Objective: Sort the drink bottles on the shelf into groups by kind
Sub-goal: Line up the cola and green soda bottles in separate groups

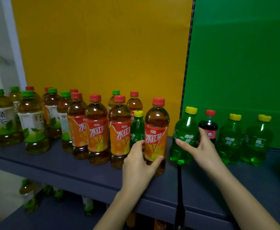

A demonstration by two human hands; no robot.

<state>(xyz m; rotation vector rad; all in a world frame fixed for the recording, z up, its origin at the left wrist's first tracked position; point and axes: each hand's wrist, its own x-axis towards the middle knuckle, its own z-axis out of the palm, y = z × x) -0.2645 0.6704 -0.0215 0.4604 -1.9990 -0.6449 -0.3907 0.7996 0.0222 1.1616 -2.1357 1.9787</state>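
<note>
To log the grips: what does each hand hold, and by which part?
Left hand: iced tea bottle, by its lower body. Right hand: green soda bottle, by its middle, at the label.

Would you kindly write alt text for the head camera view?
A person's left hand grips a red-capped iced tea bottle while the right hand holds a green soda bottle on a dark shelf crowded with tea and soda bottles.

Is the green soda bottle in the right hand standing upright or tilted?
Tilted: the green soda bottle leans, yellow cap right of its base, in the right hand.
</note>
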